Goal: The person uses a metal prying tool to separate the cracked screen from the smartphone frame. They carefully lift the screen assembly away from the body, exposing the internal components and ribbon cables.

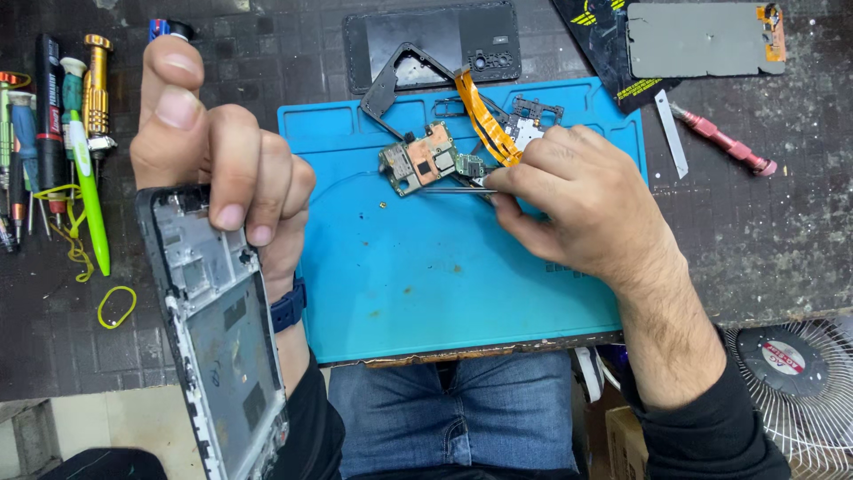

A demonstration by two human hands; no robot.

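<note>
The left hand (pixel 222 169) grips an opened phone frame (pixel 218 329), held tilted off the surface's near edge. The right hand (pixel 569 200) pinches thin tweezers (pixel 453 189), tips at what looks like a small part beside the circuit board (pixel 419 158) on the blue mat (pixel 444 276). A slip could scratch the board or flick the part away. Screwdrivers (pixel 53 116) line the dark surface (pixel 782 231); a fan (pixel 795 373) stands below.
</note>
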